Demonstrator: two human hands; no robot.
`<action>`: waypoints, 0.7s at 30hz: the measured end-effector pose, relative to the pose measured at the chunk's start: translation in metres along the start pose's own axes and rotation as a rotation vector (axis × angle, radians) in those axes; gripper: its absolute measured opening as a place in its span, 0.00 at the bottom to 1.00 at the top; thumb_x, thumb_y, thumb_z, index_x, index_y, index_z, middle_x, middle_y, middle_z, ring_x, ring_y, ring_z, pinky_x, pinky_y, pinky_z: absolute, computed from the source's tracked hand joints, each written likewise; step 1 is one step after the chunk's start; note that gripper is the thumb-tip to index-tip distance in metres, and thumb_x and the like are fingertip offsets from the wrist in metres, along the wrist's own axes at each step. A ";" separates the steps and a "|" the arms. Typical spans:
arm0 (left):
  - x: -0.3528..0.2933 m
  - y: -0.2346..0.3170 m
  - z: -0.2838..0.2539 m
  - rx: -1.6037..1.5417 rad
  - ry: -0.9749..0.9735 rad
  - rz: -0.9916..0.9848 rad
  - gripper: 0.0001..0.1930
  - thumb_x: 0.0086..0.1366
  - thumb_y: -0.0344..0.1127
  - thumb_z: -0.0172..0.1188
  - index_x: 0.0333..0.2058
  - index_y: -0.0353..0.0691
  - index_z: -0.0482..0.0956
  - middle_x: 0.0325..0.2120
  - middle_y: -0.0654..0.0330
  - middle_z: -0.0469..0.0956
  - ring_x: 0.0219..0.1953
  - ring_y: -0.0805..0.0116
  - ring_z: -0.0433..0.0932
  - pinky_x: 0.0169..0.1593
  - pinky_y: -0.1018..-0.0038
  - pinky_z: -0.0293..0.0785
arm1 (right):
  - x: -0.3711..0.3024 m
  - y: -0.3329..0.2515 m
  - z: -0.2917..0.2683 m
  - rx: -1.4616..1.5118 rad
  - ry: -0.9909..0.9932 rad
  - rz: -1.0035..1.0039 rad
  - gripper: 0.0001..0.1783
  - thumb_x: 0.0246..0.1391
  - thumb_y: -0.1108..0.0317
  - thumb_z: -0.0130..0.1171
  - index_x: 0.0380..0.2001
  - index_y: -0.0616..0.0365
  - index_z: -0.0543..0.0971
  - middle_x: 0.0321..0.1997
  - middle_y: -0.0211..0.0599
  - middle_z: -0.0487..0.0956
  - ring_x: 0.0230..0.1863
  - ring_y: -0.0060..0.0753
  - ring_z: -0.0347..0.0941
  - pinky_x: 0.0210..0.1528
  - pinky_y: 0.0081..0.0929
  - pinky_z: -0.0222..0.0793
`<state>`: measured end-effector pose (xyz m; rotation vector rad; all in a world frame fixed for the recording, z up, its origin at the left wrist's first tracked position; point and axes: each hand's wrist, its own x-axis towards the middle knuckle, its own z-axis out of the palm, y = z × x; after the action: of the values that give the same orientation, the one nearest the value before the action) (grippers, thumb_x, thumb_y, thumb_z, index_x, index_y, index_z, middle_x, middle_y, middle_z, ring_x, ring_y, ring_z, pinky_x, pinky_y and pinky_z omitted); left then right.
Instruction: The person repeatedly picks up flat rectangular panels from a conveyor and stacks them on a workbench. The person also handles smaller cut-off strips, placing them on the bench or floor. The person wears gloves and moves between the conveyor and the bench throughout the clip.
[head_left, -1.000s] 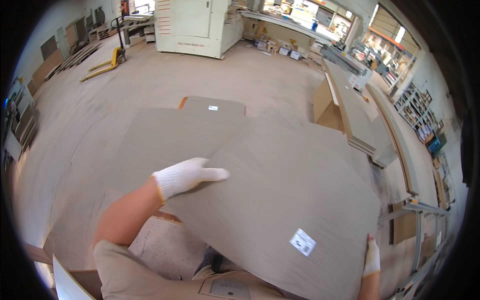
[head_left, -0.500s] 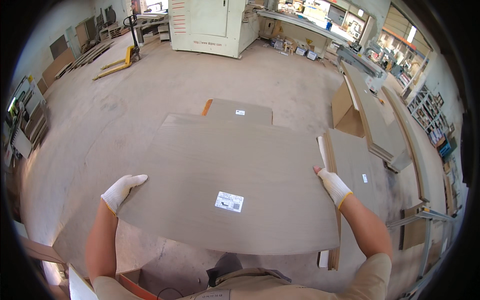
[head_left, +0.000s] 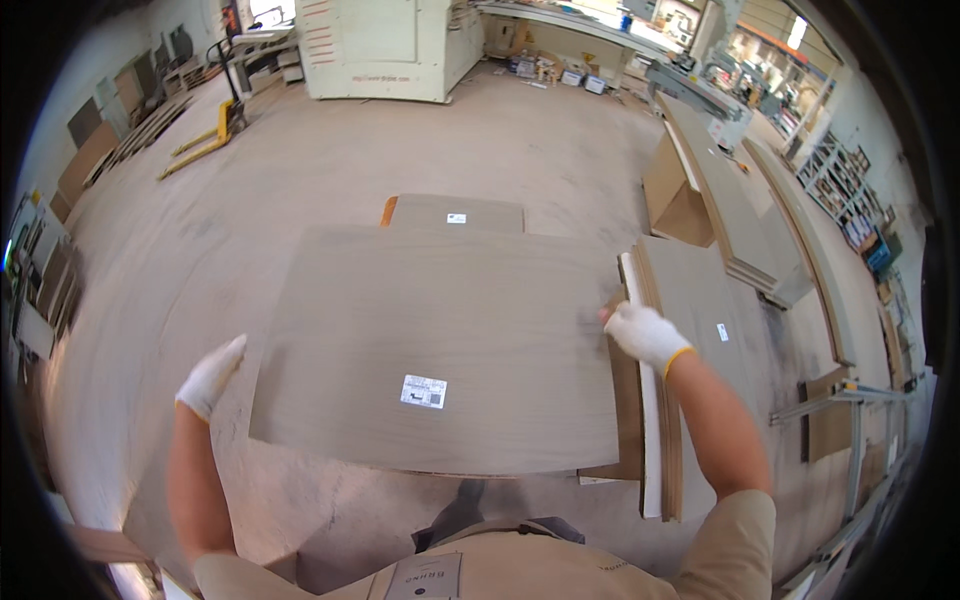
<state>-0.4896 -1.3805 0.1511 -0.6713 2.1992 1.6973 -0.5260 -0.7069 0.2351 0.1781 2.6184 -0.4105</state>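
A wide grey-brown wood-grain panel (head_left: 450, 310) lies flat in front of me, a white label (head_left: 424, 391) near its close edge. Just off its left side is my left hand (head_left: 212, 376), in a white knitted glove, open with fingers stretched out and not touching the panel. My right hand (head_left: 648, 335), gloved the same way with a bare thumb tip, hovers at the panel's right edge. Motion smears its fingertips, so its grip is unclear. Another labelled panel (head_left: 490, 213) shows beyond the far edge. Brown board (head_left: 626, 400) peeks out under the right side.
Close on the right stands a stack of panels (head_left: 690, 300) with white sheet along its side. Longer board stacks (head_left: 720, 200) lie farther right, near a metal frame (head_left: 850, 390). A yellow pallet truck (head_left: 215, 140) and a large white machine (head_left: 375, 50) stand at the back.
My left hand has come off the panel's left edge. The panel sits lower and farther from me, brown board now showing at its right. My right hand has shifted forward along the edge.
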 end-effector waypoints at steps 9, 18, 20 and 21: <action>0.036 -0.067 0.045 -0.242 -0.009 0.196 0.37 0.79 0.58 0.52 0.73 0.33 0.65 0.70 0.56 0.70 0.69 0.63 0.69 0.72 0.66 0.64 | 0.028 0.051 0.157 1.930 -0.122 0.030 0.40 0.69 0.32 0.52 0.68 0.53 0.75 0.66 0.40 0.80 0.62 0.43 0.77 0.64 0.46 0.74; 0.047 -0.087 0.031 -0.412 -0.059 0.036 0.27 0.76 0.51 0.60 0.62 0.34 0.79 0.57 0.57 0.82 0.58 0.62 0.81 0.62 0.64 0.77 | 0.048 0.051 0.183 1.939 -0.185 0.015 0.37 0.70 0.35 0.53 0.66 0.53 0.76 0.62 0.41 0.81 0.59 0.43 0.80 0.60 0.46 0.77; 0.051 -0.088 0.029 -0.390 -0.020 0.116 0.26 0.75 0.51 0.61 0.60 0.34 0.80 0.55 0.57 0.84 0.54 0.62 0.82 0.60 0.64 0.79 | 0.042 0.042 0.182 1.887 -0.081 -0.035 0.35 0.71 0.37 0.53 0.66 0.53 0.76 0.62 0.41 0.82 0.58 0.44 0.80 0.60 0.46 0.77; 0.059 -0.089 0.038 -0.385 -0.019 0.154 0.26 0.75 0.51 0.62 0.58 0.34 0.81 0.54 0.57 0.84 0.53 0.62 0.83 0.58 0.63 0.79 | 0.050 0.053 0.186 1.865 -0.049 -0.013 0.34 0.71 0.39 0.53 0.66 0.53 0.76 0.62 0.42 0.82 0.58 0.44 0.80 0.60 0.46 0.77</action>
<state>-0.4954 -1.3728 0.0386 -0.5792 1.9705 2.2269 -0.4773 -0.7128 0.0417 0.6556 1.3063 -2.5287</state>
